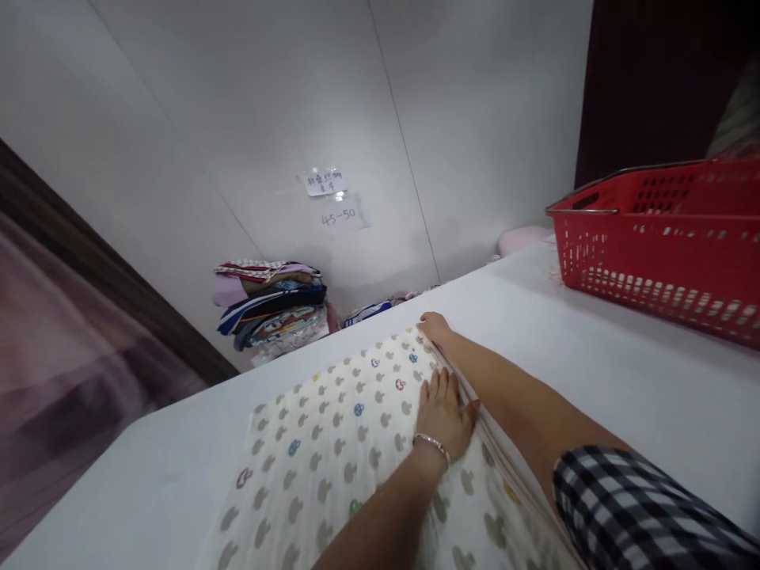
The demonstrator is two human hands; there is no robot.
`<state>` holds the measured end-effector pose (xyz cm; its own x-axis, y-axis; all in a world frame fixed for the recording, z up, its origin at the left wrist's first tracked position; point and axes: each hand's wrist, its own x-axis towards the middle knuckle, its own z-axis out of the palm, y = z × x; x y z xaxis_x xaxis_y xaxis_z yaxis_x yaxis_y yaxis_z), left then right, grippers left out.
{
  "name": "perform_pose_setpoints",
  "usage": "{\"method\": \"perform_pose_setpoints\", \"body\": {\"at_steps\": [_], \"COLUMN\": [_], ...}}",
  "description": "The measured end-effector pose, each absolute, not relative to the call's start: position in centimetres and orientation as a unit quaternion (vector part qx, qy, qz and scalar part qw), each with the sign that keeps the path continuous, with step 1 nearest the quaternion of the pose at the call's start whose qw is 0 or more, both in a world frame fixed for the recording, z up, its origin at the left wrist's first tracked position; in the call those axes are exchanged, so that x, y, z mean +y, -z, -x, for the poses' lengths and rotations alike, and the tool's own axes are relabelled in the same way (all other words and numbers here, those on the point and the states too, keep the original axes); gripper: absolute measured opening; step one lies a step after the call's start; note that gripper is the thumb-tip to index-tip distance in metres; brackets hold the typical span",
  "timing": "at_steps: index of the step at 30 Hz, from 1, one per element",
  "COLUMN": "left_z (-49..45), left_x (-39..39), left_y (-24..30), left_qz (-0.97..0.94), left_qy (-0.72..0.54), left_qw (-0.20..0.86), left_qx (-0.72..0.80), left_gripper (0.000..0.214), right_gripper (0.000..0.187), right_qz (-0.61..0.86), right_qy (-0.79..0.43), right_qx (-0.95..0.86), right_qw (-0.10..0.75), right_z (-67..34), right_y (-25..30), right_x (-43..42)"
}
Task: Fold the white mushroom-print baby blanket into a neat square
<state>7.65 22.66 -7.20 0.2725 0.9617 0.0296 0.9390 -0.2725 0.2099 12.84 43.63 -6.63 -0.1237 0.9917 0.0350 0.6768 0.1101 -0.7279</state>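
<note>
A cream cloth [336, 443] printed with small grey, blue, red and yellow motifs lies spread on the white table. My left hand [446, 412], with a bracelet at its wrist, rests flat on it near the right edge, fingers stretched out. Farther away, my right hand [435, 326] is closed at the cloth's far right corner, most of its fingers hidden. Layered folds run along the cloth's right edge, beneath my right forearm. The near part of the cloth passes out of view at the bottom.
A red plastic basket [659, 245] stands on the table [629, 380] at right. Beyond the far edge is a stack of folded fabrics [273, 305], with more cloth beside it. Paper labels [341, 214] are taped to the wall. Sheer pink fabric [71, 372] hangs at left.
</note>
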Motion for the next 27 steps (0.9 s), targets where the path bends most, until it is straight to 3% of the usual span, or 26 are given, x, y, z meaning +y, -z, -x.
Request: {"method": "perform_pose_setpoints", "body": {"at_steps": [7, 13, 27], "left_z": [-7.9, -7.8, -7.6], "left_x": [22.7, 22.4, 23.0], "left_y": [7.3, 6.8, 7.3], "left_qz": [-0.787, -0.796, -0.782], "left_qy": [-0.091, -0.087, -0.152], "left_qw": [0.087, 0.092, 0.149], "left_qx": [0.603, 0.592, 0.586], "left_gripper": [0.071, 0.067, 0.070], "right_gripper": [0.036, 0.020, 0.035], "right_qz": [0.624, 0.640, 0.623], "right_qy": [-0.246, -0.223, -0.184], "right_qx": [-0.697, -0.703, -0.716], "right_qw": [0.254, 0.216, 0.254], "right_z": [-13.8, -12.5, -13.0], "right_y": [6.2, 6.1, 5.8], "right_x": [43.0, 42.8, 42.0]}}
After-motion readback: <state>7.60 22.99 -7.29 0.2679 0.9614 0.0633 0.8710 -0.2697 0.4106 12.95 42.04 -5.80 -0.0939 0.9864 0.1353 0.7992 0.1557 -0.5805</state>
